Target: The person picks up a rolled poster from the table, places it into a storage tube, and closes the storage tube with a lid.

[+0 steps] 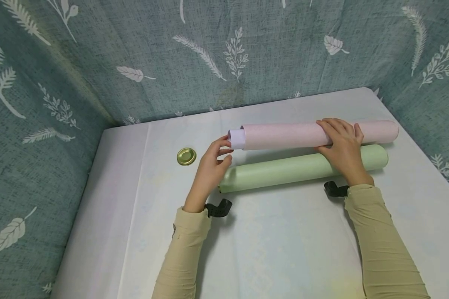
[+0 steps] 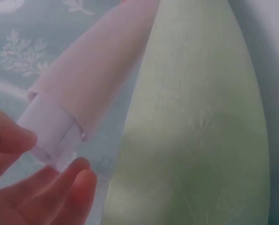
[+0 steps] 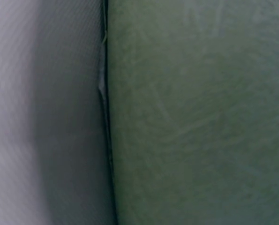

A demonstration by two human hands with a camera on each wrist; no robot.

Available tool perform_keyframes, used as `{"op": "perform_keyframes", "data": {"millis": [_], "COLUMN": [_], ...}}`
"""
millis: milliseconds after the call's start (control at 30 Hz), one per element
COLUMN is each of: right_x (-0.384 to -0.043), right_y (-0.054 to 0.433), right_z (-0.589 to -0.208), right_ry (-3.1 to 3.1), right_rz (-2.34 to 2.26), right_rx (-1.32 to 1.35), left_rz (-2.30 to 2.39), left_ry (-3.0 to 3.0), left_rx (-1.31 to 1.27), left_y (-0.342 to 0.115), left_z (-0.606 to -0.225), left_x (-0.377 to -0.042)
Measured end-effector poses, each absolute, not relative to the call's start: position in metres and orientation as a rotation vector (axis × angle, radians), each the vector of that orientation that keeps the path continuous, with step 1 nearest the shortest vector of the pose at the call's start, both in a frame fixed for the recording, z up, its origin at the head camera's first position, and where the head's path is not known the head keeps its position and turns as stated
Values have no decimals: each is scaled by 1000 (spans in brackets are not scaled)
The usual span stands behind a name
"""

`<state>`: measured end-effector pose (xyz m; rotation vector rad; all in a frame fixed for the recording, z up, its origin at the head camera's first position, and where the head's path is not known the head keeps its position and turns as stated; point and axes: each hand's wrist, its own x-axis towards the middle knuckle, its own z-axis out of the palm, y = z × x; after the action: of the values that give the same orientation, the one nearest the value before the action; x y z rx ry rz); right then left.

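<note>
A pink tube (image 1: 284, 136) lies across the table, and a white paper roll (image 1: 237, 139) sticks out of its left end. My right hand (image 1: 342, 143) grips the tube toward its right half, fingers over the top and thumb along the near side. At the roll's outer end, my left hand (image 1: 215, 162) touches the rim with its fingertips, its thumb standing apart below. The left wrist view has these fingers (image 2: 17, 136) around the end of the roll. Just in front lies a green tube (image 1: 284, 172), passing under the right hand; it fills much of the right wrist view.
Left of the left hand, a round gold lid (image 1: 186, 156) lies on the white tablecloth (image 1: 277, 249). Teal curtains (image 1: 277, 54) with white leaf prints hang behind the table and at both sides. Black camera mounts (image 1: 219, 208) project from both wrists.
</note>
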<state>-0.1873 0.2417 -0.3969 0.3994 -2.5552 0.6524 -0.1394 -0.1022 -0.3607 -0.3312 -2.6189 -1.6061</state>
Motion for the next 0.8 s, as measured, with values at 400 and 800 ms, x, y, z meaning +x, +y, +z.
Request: {"op": "perform_keyframes", "data": {"millis": [400, 800], "right_x": [-189, -187], "right_y": [243, 242], "right_z": [-395, -396], "right_ry": [-2561, -2559], "right_rz": [655, 659], "right_rx": [396, 388], "left_rz": [-1655, -1639], "left_ry": [-2619, -2688], "left_rx": [-314, -405], "left_y": [-100, -99], "left_z": [-356, -359], "left_x": [-140, -137]}}
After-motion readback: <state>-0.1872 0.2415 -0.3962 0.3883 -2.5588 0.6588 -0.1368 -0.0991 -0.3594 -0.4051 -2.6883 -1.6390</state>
